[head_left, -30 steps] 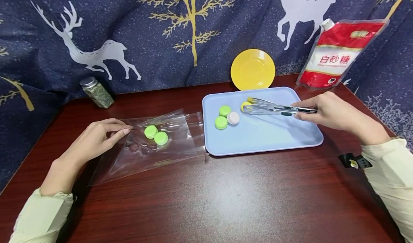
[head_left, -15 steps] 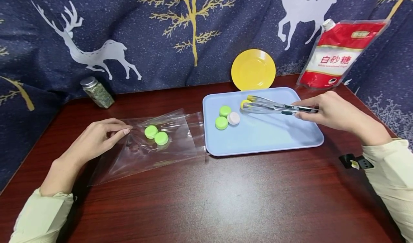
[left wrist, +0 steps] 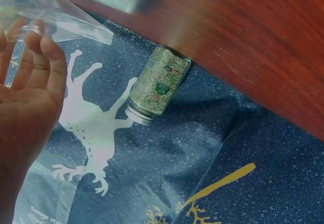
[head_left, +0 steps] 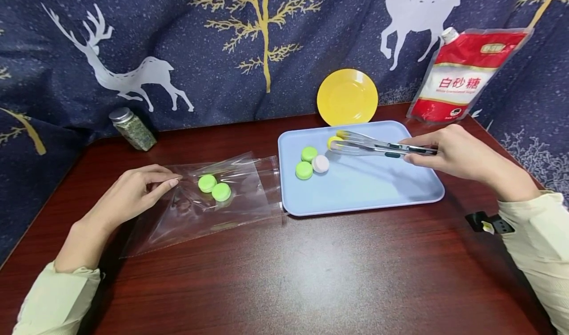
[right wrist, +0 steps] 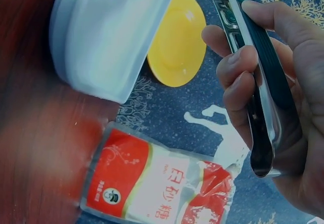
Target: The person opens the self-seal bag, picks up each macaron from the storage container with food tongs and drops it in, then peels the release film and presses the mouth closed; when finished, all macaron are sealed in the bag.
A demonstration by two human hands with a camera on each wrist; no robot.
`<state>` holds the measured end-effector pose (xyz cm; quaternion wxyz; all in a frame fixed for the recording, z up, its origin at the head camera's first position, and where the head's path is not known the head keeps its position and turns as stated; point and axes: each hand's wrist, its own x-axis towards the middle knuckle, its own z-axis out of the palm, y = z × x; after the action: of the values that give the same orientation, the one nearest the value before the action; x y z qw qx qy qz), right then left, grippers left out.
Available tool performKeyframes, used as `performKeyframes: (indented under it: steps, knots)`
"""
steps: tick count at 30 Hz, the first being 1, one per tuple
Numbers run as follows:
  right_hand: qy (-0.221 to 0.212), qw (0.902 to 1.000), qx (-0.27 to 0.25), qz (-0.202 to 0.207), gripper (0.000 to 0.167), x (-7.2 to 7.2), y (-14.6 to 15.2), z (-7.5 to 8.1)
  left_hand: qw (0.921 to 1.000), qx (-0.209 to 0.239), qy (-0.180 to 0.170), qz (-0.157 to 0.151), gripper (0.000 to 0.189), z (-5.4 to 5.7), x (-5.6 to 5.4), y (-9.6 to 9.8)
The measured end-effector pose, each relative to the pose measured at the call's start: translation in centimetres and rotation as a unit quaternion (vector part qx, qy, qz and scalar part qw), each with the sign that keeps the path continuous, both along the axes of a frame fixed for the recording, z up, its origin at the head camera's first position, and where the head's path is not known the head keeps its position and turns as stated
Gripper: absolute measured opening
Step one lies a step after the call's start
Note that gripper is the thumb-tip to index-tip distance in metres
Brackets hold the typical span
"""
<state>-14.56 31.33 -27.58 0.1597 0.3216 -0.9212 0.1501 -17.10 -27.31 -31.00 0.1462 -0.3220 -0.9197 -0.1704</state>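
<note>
In the head view my left hand (head_left: 133,194) pinches the edge of a clear plastic bag (head_left: 222,214) between thumb and fingers. Two green macarons (head_left: 214,188) show at the bag. My right hand (head_left: 453,154) grips metal tongs (head_left: 382,147) by their dark-padded handles; the right wrist view shows the fingers wrapped round them. Between the tong ends is a yellow macaron (head_left: 333,141), partly hidden, over the back of the light-blue tray (head_left: 364,187). Left of it on the tray sit two more green macarons (head_left: 304,170) and a white one (head_left: 320,163).
Behind the tray a yellow plate (head_left: 347,97) leans on the patterned cloth. A red-and-white sugar pouch (head_left: 464,80) stands at the back right. At the back left a jar of dried herbs (head_left: 133,130) leans against the cloth. The bag's open end lies against the tray's left side.
The tongs and the yellow macaron have shifted slightly left and toward the back of the tray. My left hand keeps its place at the bag.
</note>
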Motion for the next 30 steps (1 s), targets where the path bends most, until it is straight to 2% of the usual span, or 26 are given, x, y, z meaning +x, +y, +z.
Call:
performKeyframes:
  steps: [15, 22, 27, 30]
  knots:
    - [-0.004, 0.9991, -0.019, 0.038, 0.036, 0.9, -2.3, 1.3, 1.0, 0.005, 0.001, -0.003, 0.015, 0.1, -0.1, -0.3]
    - [-0.048, 0.9954, -0.017, 0.081, 0.034, 1.3, -5.1, 1.7, 1.0, 0.005, 0.001, -0.001, 0.015, 0.0, 0.0, -0.2]
    - [-0.054, 0.9894, -0.013, 0.134, 0.028, 0.7, -7.3, 1.5, 1.0, 0.005, -0.001, 0.002, 0.014, 0.1, 0.1, -0.1]
    - [-0.051, 0.9873, -0.007, 0.15, 0.026, 0.4, -8.4, 1.2, 1.0, 0.006, -0.001, 0.0, 0.014, 0.1, 0.0, -0.1]
